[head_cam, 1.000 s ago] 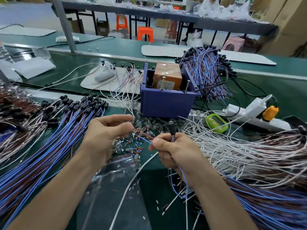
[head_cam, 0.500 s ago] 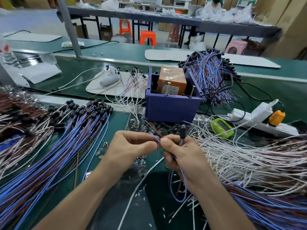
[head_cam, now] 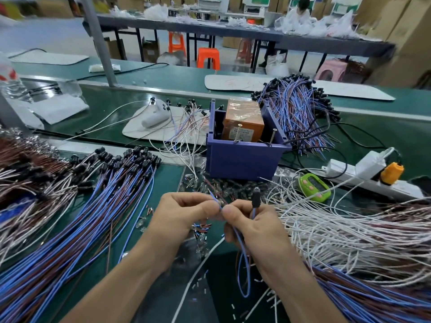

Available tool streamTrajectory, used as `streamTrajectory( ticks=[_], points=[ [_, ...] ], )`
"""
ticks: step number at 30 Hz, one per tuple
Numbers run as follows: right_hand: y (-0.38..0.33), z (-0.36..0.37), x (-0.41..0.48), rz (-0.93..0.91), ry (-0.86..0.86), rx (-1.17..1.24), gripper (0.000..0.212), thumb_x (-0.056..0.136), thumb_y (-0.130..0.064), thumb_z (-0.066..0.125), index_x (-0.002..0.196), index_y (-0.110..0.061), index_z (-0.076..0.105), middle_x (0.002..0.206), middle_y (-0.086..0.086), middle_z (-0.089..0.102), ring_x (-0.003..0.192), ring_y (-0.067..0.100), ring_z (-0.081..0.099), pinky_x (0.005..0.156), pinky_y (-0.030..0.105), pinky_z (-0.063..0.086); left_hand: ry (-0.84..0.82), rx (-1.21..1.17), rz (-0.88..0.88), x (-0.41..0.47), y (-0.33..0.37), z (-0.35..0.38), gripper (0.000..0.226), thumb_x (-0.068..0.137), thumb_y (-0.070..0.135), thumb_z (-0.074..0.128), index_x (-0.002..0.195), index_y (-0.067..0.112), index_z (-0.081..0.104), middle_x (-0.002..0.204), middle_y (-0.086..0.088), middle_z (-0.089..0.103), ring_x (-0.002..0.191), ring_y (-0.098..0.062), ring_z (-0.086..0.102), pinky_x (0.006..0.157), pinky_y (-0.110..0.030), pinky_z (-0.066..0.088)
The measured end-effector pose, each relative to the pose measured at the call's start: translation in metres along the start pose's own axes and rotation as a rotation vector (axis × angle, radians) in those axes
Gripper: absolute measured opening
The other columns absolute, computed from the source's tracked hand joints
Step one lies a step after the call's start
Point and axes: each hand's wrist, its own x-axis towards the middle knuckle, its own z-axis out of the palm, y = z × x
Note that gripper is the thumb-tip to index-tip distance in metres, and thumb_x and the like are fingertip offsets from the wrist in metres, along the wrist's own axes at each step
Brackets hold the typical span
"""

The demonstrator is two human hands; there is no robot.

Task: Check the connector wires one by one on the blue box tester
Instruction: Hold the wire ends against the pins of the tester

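Observation:
The blue box tester (head_cam: 242, 159) stands mid-table with an orange block (head_cam: 243, 121) inside it. In front of it, my left hand (head_cam: 179, 214) and my right hand (head_cam: 253, 226) meet fingertip to fingertip. Both pinch the bare ends of one blue-and-brown connector wire (head_cam: 245, 259). Its black connector (head_cam: 256, 197) sticks up from my right hand's grip, and the wire loops down below that hand.
A large bundle of blue-and-brown wires (head_cam: 93, 206) lies at the left, white wires (head_cam: 338, 224) at the right, another bundle (head_cam: 300, 108) behind the tester. A green counter (head_cam: 313, 186) and a white power strip (head_cam: 363, 173) sit at the right. Small clear parts (head_cam: 200, 185) lie before the tester.
My two hands have come together; a second ago the left hand was apart at the left. Both now pinch the wire ends at one spot.

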Motion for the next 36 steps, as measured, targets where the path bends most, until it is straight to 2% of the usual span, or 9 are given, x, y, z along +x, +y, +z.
streamTrajectory(
  ticks=[2,6,12,14,17,19,24,28,36],
  points=[
    [-0.001,0.001,-0.001,0.032,-0.041,0.005,0.021,0.089,-0.019,0.074,0.069,-0.016,0.073,0.054,0.006,0.056,0.039,0.009,0.039,0.039,0.016,0.029,0.038,-0.064,-0.015,0.002,0.001,-0.002,0.013,0.059,0.013,0.089,0.067,0.015,0.079,0.064,-0.002,0.067,0.059,-0.01,0.055,0.06,-0.017,0.049],
    [-0.001,0.002,-0.001,0.082,-0.079,0.009,0.025,0.09,-0.022,0.072,0.065,-0.02,0.07,0.054,0.006,0.058,0.043,0.012,0.037,0.042,0.019,0.028,0.175,-0.206,0.01,0.002,-0.002,-0.001,0.022,0.055,0.032,0.083,0.072,0.018,0.081,0.066,-0.001,0.068,0.06,-0.008,0.059,0.061,-0.017,0.052],
    [0.003,0.004,-0.001,0.007,0.012,0.016,0.029,0.097,-0.021,0.067,0.068,-0.02,0.069,0.052,0.003,0.055,0.045,0.012,0.04,0.044,0.02,0.031,0.078,0.015,-0.053,-0.003,-0.001,0.007,0.023,0.057,0.021,0.094,0.078,0.02,0.083,0.082,-0.009,0.079,0.079,-0.018,0.071,0.082,-0.032,0.059],
    [0.002,0.002,-0.001,0.013,0.052,0.018,0.029,0.098,-0.021,0.066,0.069,-0.019,0.07,0.051,0.002,0.052,0.044,0.011,0.039,0.044,0.02,0.031,0.105,-0.063,-0.078,-0.001,0.002,0.009,0.023,0.057,0.026,0.088,0.076,0.014,0.082,0.081,-0.011,0.077,0.075,-0.02,0.071,0.077,-0.029,0.061],
    [-0.003,-0.004,0.001,-0.003,0.202,0.075,0.035,0.099,-0.031,0.063,0.068,-0.016,0.071,0.046,0.0,0.043,0.04,0.01,0.034,0.041,0.02,0.027,0.165,-0.097,-0.126,0.005,0.013,0.01,0.009,0.085,0.019,0.072,0.08,0.012,0.071,0.084,-0.014,0.079,0.066,-0.02,0.073,0.07,-0.035,0.056],
    [-0.009,-0.012,0.002,-0.022,0.315,0.159,0.045,0.094,-0.046,0.059,0.064,-0.014,0.071,0.046,-0.001,0.039,0.04,0.01,0.033,0.04,0.02,0.026,0.207,-0.063,-0.12,0.011,0.021,0.012,0.016,0.098,0.015,0.062,0.082,0.016,0.064,0.076,-0.014,0.077,0.056,-0.021,0.071,0.06,-0.032,0.052],
    [-0.013,-0.027,0.002,-0.074,0.48,0.28,0.053,0.102,-0.043,0.051,0.067,-0.011,0.074,0.05,-0.001,0.039,0.044,0.011,0.032,0.043,0.024,0.025,0.392,0.014,0.015,0.036,0.034,0.037,0.028,0.089,0.011,0.069,0.062,0.011,0.072,0.05,-0.006,0.059,0.037,-0.016,0.046,0.038,-0.021,0.041],
    [-0.012,-0.03,0.005,-0.079,0.515,0.304,0.049,0.105,-0.033,0.052,0.069,-0.008,0.075,0.05,0.001,0.035,0.043,0.012,0.029,0.042,0.024,0.023,0.508,0.102,0.064,0.052,0.029,0.06,0.035,0.088,0.014,0.071,0.053,0.015,0.071,0.049,-0.004,0.064,0.036,-0.016,0.052,0.042,-0.027,0.045],
    [-0.012,-0.034,0.008,-0.081,0.517,0.29,0.049,0.104,-0.028,0.053,0.062,-0.011,0.071,0.049,0.002,0.036,0.041,0.012,0.03,0.041,0.023,0.024,0.528,0.275,0.153,0.057,0.016,0.073,0.027,0.09,0.03,0.069,0.065,0.039,0.073,0.052,0.005,0.068,0.041,-0.009,0.061,0.047,-0.024,0.043]
  ],
)
